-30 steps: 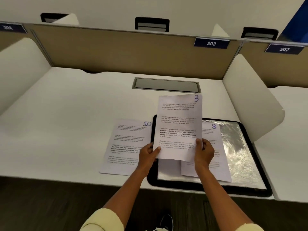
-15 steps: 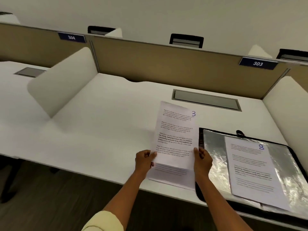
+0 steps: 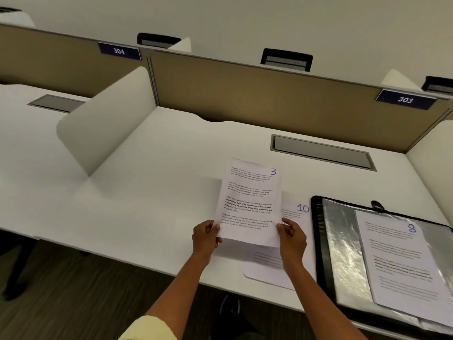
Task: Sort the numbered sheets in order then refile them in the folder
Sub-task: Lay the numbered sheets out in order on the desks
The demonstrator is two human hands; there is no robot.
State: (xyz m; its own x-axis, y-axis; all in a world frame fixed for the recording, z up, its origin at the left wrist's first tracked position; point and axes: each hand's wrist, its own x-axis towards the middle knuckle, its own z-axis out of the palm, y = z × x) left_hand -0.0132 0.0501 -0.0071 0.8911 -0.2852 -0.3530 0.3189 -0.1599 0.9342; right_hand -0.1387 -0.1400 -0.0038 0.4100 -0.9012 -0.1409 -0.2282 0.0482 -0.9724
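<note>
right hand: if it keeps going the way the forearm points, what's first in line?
Likely sheet 10, lying on the desk just beyond the right hand that pinches sheet 3. Depth is unclear, so it may pass above it.

The sheet marked 3 (image 3: pixel 250 204) was white with black printed paragraphs, a few lines in bold, and its number was handwritten in blue-purple ink. The sheet marked 10 (image 3: pixel 294 212) and the sheet marked 8 (image 3: pixel 402 263) were white too, with the same ink for their numbers. The folder (image 3: pixel 316 241) had a black border and shiny silvery-clear sleeves. The bench (image 3: pixel 137 192) was white, as were its curved side dividers (image 3: pixel 105 119); the back panel (image 3: pixel 245 94) was tan. The number plates (image 3: pixel 119 51) were dark navy with white digits. A sleeve (image 3: pixel 149 328) was pale yellow, and the floor (image 3: pixel 73 290) dark brown, streaked.
</note>
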